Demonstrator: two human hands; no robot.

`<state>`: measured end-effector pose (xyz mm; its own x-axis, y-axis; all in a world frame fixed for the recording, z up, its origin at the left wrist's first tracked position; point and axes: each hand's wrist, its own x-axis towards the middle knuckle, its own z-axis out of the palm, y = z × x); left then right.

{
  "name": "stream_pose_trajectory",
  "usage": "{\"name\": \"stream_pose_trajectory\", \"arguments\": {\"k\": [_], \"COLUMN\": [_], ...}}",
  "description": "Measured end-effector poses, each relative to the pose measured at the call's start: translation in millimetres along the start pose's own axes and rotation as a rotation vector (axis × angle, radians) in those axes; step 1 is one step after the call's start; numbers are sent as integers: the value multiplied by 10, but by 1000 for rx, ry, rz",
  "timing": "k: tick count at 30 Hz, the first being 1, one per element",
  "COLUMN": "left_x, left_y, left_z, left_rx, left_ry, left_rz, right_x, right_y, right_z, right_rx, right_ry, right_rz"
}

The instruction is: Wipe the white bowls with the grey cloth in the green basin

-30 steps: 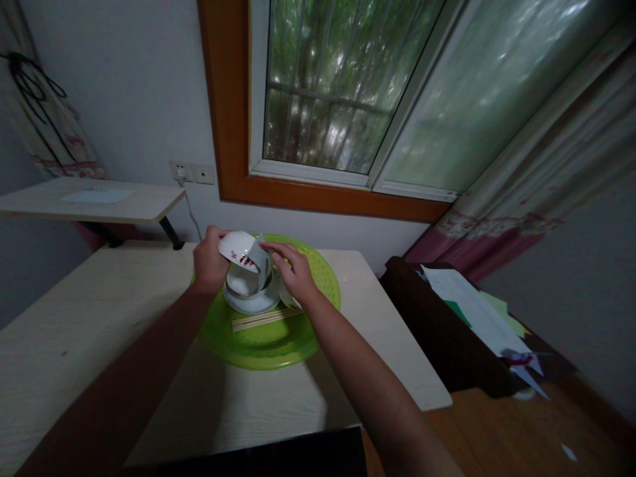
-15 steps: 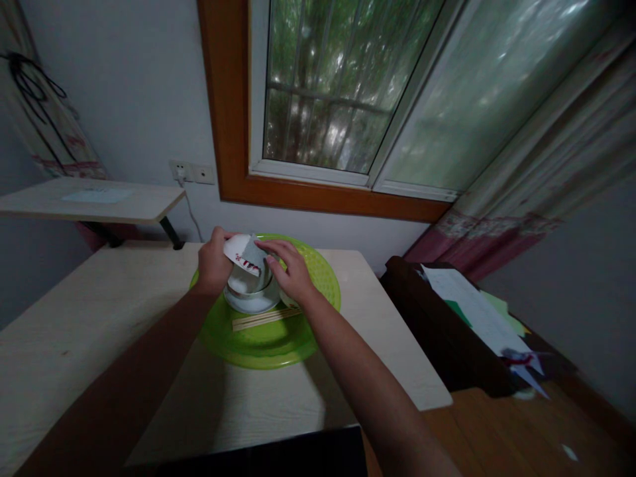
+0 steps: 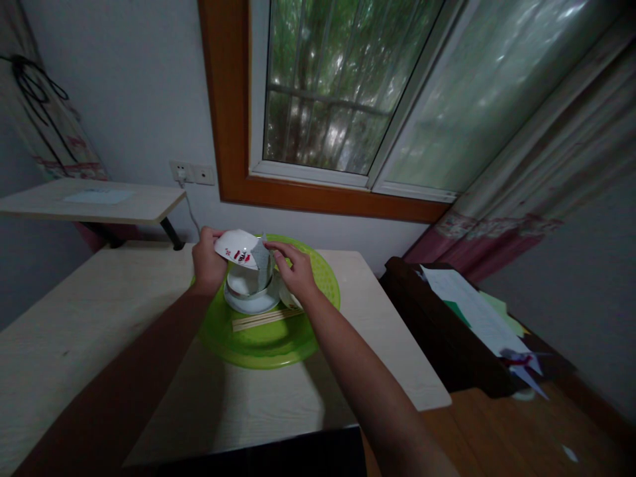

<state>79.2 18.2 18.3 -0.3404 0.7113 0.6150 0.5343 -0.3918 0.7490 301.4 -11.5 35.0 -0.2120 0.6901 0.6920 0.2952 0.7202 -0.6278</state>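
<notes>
My left hand (image 3: pixel 209 260) grips a white bowl (image 3: pixel 236 246) with red marks, tilted on its side above the other dishes. In my right hand (image 3: pixel 294 268) a grey cloth (image 3: pixel 261 255) is pinched against the bowl's right side, and it hangs down below. Under them, another white bowl (image 3: pixel 243 283) sits on a white plate (image 3: pixel 252 304). A further pale dish (image 3: pixel 288 298) is partly hidden beneath my right hand. Chopsticks (image 3: pixel 263 319) lie in front of the plate. All of these rest in a round green tray (image 3: pixel 268 361).
The tray stands on a light wooden table (image 3: pixel 99 324). A raised shelf (image 3: pixel 149 202) with a sheet of paper is at the left, near a wall socket (image 3: pixel 191 173) with a cord. A dark cabinet (image 3: pixel 427 338) bearing papers (image 3: pixel 472 311) stands at the right, below the window.
The tilted bowl has moved slightly left and turned, showing more of its outer side. My left hand shifted left with it, and my right hand moved slightly right with the cloth.
</notes>
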Motion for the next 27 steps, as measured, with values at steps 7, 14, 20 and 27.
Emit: {"name": "stream_pose_trajectory", "arguments": {"k": [7, 14, 20, 27], "left_x": [-12, -59, -67, -23], "left_y": [40, 96, 107, 102], "left_z": [19, 32, 64, 86], "left_rx": [-110, -230, -225, -74], "left_ry": [-43, -208, -332, -269], "left_rz": [18, 64, 187, 356], "right_x": [0, 21, 32, 19], "right_y": [157, 206, 188, 146], "right_z": [36, 43, 65, 50], "right_rx": [133, 520, 658, 609], "right_ry": [42, 69, 19, -13], "right_rz": [198, 407, 450, 350]}}
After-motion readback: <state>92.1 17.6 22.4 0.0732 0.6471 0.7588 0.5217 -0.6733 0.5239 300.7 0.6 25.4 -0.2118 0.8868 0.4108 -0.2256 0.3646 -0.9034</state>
